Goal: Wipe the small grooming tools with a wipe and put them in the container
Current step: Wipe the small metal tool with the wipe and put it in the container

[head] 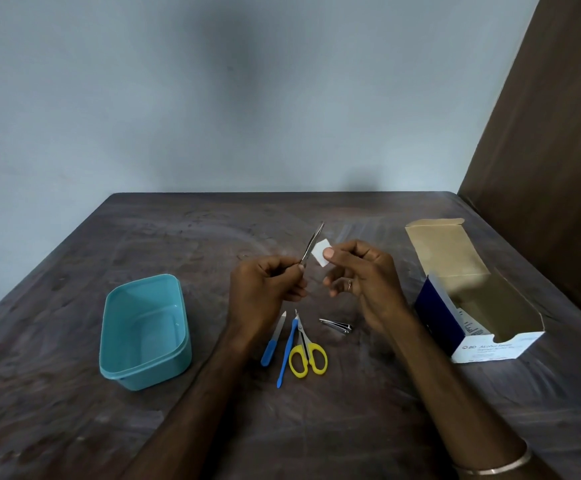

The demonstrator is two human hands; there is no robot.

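My left hand [264, 289] grips metal tweezers [313, 245] by their lower end, tips pointing up and away. Just to their right, my right hand [361, 275] pinches a small white wipe [319, 255] between thumb and fingers, close to the tweezers' shaft. Below my hands, on the table, lie a blue-handled nail file [273, 341], a thin blue tool [288, 351], yellow-handled scissors [308, 356] and a metal nail clipper [336, 325]. The teal plastic container [109, 341] stands open at the left with nothing in it.
An open blue-and-white box of alcohol swabs [483, 344] stands at the right, its flap raised. The dark wooden table [212, 230] meets a pale wall at the back and a brown panel [541, 150] at the right.
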